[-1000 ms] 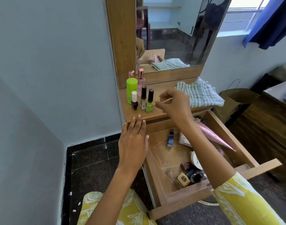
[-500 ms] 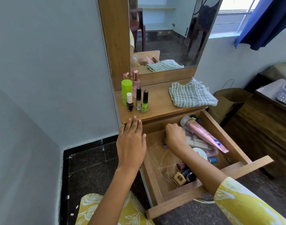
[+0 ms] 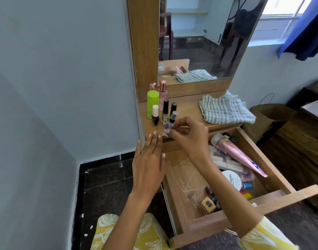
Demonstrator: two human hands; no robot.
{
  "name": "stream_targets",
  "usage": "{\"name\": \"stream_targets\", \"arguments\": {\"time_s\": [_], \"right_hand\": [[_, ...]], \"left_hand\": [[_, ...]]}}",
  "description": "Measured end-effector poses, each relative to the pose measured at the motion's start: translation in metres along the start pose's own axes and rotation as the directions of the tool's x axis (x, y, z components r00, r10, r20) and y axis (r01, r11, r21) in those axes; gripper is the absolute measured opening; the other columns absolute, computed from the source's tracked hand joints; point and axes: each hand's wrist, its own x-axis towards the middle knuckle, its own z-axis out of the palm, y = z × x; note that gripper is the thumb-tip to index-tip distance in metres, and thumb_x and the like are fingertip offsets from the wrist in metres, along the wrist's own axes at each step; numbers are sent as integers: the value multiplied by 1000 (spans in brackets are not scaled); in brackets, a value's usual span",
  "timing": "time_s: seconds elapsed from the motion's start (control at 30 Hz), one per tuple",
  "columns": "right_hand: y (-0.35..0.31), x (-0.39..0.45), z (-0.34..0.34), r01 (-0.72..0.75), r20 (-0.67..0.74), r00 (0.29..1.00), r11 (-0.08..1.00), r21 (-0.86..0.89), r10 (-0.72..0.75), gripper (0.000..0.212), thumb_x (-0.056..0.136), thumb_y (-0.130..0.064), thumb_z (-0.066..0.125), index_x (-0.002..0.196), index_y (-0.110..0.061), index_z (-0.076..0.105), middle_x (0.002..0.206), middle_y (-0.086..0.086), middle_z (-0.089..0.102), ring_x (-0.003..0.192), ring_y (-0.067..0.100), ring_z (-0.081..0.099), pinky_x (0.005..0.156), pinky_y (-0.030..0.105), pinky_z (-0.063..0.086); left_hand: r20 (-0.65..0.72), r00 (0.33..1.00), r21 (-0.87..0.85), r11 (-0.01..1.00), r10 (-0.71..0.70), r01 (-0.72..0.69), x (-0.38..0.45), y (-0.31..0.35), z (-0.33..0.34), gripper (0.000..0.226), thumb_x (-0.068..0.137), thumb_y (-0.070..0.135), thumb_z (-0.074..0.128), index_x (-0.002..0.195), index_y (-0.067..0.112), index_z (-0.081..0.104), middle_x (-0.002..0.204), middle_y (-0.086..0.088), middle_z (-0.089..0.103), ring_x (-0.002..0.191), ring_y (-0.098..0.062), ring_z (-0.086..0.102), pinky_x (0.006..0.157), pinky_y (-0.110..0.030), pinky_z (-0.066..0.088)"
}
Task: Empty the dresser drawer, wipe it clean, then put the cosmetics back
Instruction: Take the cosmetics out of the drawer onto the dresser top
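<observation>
Bench (image 3: pixel 187 112): wooden dresser top below a mirror.
Left end of bench: lime green cylinder (image 3: pixel 152 103), two pink bottles (image 3: pixel 162 93) behind it, a white-capped dark polish bottle (image 3: pixel 155 116) and two black-capped bottles (image 3: pixel 165 110) in front, all upright and close together.
Right end of bench: folded striped cloth (image 3: pixel 225 110), well apart from the bottles.
Front edge: left hand (image 3: pixel 149 165) fingers rest straight on it.

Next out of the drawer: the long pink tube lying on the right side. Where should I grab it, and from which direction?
Probably the fat cap end of the pink tube, coming from above. It lies slanted on the other items in the drawer, cap toward the dresser, flat crimped tail toward the drawer's front. The tail is thin and floppy, while the round cap end sits exposed.
</observation>
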Motion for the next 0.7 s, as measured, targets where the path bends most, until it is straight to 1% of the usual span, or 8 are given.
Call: {"name": "stream_targets", "arguments": {"time_s": [0.1, 0.27, 0.33, 0.4, 0.53, 0.6, 0.67, 0.7], "right_hand": [[6, 7, 23, 15, -84, 996, 999, -35, -18, 20, 76, -15, 78, 92, -12, 67, 85, -4, 71, 78, 3, 68, 73, 27, 58], [9, 10, 33, 14, -165, 986, 992, -123, -34, 22, 76, -21, 79, 94, -12, 69, 87, -2, 72, 78, 8, 69, 72, 34, 59], [8, 10, 34, 14, -185, 982, 985, -173, -46, 22, 77, -24, 78, 94, -13, 70, 88, -2, 73, 77, 10, 69, 72, 34, 58], [7, 10, 34, 16, -192, 980, 979, -205, -56, 23, 77, -26, 78, 95, -13, 72, 88, -3, 74, 78, 8, 68, 74, 30, 56], [5, 13, 33, 22, -173, 983, 970, -243, -66, 25, 77, -27, 78, 97, -12, 73, 90, -3, 74, 82, 7, 68, 74, 18, 51], [5, 10, 27, 40, -145, 986, 966, -255, -79, 24, 76, -28, 79, 94, -13, 73, 87, -4, 74, 78, 4, 66, 72, 14, 49], [6, 6, 12, 95, -66, 991, 957, -274, -117, 18, 75, -26, 80, 89, -15, 74, 81, -6, 72, 73, 3, 65, 73, 18, 53], [8, 4, 1, 126, 6, 991, 947, -294, -130, 15, 75, -25, 80, 85, -17, 74, 78, -7, 71, 72, 2, 65, 73, 21, 55]], "left_hand": [[-11, 1000, -17, 1000, -18, 17, -1, 3, 3, 49, 88, 16, 59, 134, 5, 47, 142, -10, 42, 134, -20, 37, 112, -43, 22], [-11, 1000, 21, 1000, 3, -3, -2, 1, 5, 53, 84, 17, 65, 133, 4, 49, 141, -11, 44, 133, -22, 38, 111, -44, 23], [-11, 1000, 31, 1000, 1, -1, -2, 1, 5, 54, 84, 18, 66, 133, 4, 49, 140, -12, 44, 132, -22, 39, 111, -44, 22], [-13, 1000, 31, 1000, 4, -3, -2, 2, 5, 54, 84, 18, 66, 132, 3, 49, 140, -12, 44, 132, -22, 39, 110, -44, 21], [-24, 1000, 44, 999, 8, -7, -3, 4, 3, 49, 86, 20, 57, 131, 3, 51, 139, -12, 46, 132, -21, 40, 110, -43, 23], [-22, 1000, 44, 999, 9, -8, -3, 4, 2, 50, 86, 20, 57, 132, 4, 50, 140, -11, 45, 132, -21, 40, 110, -42, 24], [-21, 1000, 32, 999, 14, -14, -2, 3, 2, 52, 85, 17, 64, 132, 3, 49, 140, -12, 44, 132, -23, 39, 110, -44, 23], [-19, 1000, 31, 999, 14, -13, -2, 4, 0, 53, 84, 17, 65, 132, 3, 50, 140, -13, 44, 132, -24, 40, 110, -45, 22]]}}
